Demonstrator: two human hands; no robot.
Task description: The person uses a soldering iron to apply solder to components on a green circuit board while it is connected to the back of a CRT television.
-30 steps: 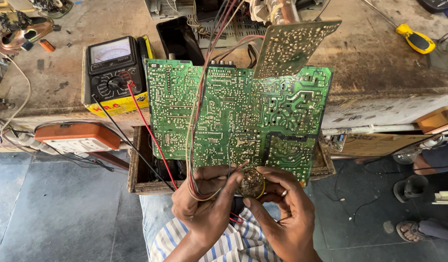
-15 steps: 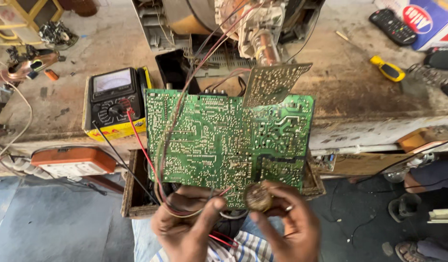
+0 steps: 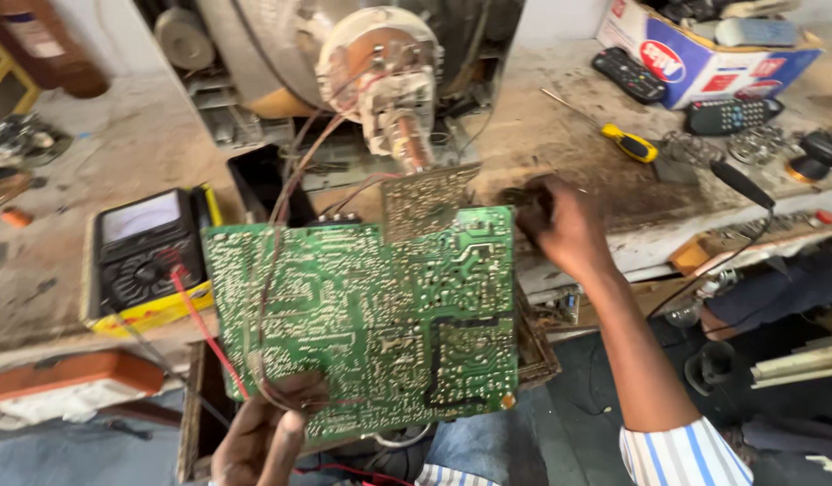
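The left hand has its fingers curled over the lower left edge of a large green circuit board, gripping it and holding it upright, solder side toward the camera, above the person's lap and in front of the workbench. The right hand is stretched out to the bench edge just right of the board, fingers bent around a small dark object too blurred to identify; whether they have closed on it I cannot tell. A smaller board stands at the big board's top edge, wired to the neck of a picture tube. A yellow-cased multimeter lies left of the board, its red lead crossing the corner. A yellow-handled screwdriver and remote controls lie farther right.
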